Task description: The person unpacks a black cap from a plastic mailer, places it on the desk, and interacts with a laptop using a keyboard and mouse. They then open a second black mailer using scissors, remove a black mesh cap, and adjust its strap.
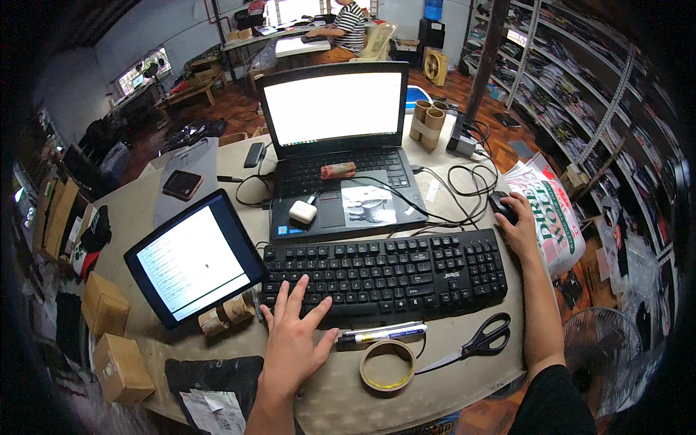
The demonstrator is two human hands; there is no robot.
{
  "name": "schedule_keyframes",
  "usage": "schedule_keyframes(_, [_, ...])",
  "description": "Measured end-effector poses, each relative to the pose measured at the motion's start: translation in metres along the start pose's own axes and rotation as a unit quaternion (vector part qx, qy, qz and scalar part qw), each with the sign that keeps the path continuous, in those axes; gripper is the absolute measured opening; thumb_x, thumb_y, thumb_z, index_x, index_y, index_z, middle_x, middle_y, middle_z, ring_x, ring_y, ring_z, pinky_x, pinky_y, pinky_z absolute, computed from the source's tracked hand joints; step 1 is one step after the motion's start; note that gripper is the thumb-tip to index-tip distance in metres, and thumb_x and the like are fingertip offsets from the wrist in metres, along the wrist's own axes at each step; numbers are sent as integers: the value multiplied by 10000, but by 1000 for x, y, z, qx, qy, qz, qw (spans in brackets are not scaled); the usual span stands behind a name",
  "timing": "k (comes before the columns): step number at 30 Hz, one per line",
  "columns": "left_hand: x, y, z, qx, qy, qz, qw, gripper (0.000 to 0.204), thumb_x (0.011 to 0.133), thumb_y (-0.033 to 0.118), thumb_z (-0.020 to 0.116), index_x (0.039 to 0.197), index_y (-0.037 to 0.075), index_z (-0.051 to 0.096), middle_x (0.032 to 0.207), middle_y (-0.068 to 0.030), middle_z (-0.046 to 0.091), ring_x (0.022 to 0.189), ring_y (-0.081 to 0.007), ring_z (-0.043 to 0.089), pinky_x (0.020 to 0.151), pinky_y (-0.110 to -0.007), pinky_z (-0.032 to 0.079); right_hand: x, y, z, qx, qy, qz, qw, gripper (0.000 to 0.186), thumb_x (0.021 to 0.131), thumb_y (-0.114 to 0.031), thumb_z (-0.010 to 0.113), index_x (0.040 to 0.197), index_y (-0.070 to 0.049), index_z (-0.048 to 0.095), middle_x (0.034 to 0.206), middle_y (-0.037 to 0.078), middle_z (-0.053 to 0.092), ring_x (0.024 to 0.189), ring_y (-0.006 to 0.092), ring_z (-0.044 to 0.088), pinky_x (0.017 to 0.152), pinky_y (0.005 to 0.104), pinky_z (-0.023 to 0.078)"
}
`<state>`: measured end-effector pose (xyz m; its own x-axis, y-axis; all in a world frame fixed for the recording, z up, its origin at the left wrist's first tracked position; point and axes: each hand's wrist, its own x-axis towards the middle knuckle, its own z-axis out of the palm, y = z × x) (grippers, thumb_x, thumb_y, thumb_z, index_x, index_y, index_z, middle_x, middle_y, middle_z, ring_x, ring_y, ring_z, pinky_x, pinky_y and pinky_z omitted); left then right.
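My left hand [293, 341] lies with its fingers spread over the lower left keys of a black keyboard [453, 268], holding nothing. At the table's right edge, my right hand [522, 230] is curved over a black computer mouse [502, 207]. Beyond the keyboard stands an open laptop [333, 109] with a bright, washed-out screen. A tablet [196, 254] showing lines of text leans left of the keyboard, by a small cardboard roll [226, 315]. Just right of my left hand are markers [384, 333], a roll of tape [365, 367] and black-handled scissors [482, 341].
On the laptop rest a white earbud case [303, 212] and a reddish roll [338, 170]. A phone [183, 185], cardboard tubes [428, 125], loose cables and a black parcel [210, 377] lie around. Small boxes [123, 368] stand left. A person [350, 32] sits at a far desk.
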<state>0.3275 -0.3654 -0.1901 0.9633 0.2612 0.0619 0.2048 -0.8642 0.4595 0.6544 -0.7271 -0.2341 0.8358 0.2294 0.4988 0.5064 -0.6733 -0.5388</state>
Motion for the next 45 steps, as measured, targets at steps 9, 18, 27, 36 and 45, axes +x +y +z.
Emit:
schedule_keyframes(9, [-1,7,-2,-1,42,-38,998,475,801,199,722,1245,62,624,1414,-185,441,1370,-398,345,1102,-664,222,1,-2,2,2,-4,-16,1000,400,770,-119,729,1151,-52,629,1311,169,514,1250,333,495,1068,391,383])
schedule_keyframes(18, [0,7,-3,16,30,-28,999,491,798,162,723,1261,39,614,1407,-184,451,1364,-385,364,1111,-649,227,1,-2,-1,-22,-11,-23,999,380,782,-114,689,1147,-31,622,1288,174,525,1223,340,509,1064,389,386])
schedule_keyframes(27, [0,6,-1,14,39,-28,999,505,767,166,740,1248,56,628,1415,-171,456,1354,-388,389,1118,-621,245,0,-9,-3,-19,-23,-18,999,371,804,-111,682,1158,-18,623,1295,173,524,1230,335,508,1063,384,386])
schedule_keyframes(36, [3,-1,0,-27,26,-15,999,531,777,187,744,1266,34,602,1436,-188,413,1380,-401,335,1101,-666,225,2,-1,-1,-6,36,-39,999,344,781,-91,669,1111,-9,618,1263,182,534,1200,348,521,1050,387,396])
schedule_keyframes(45, [1,9,-2,21,34,-32,999,521,776,217,751,1262,86,618,1470,-170,394,1395,-394,324,1119,-652,200,0,-4,1,-17,4,-19,1000,367,756,-113,703,1105,-35,621,1251,160,542,1184,324,539,1026,379,420])
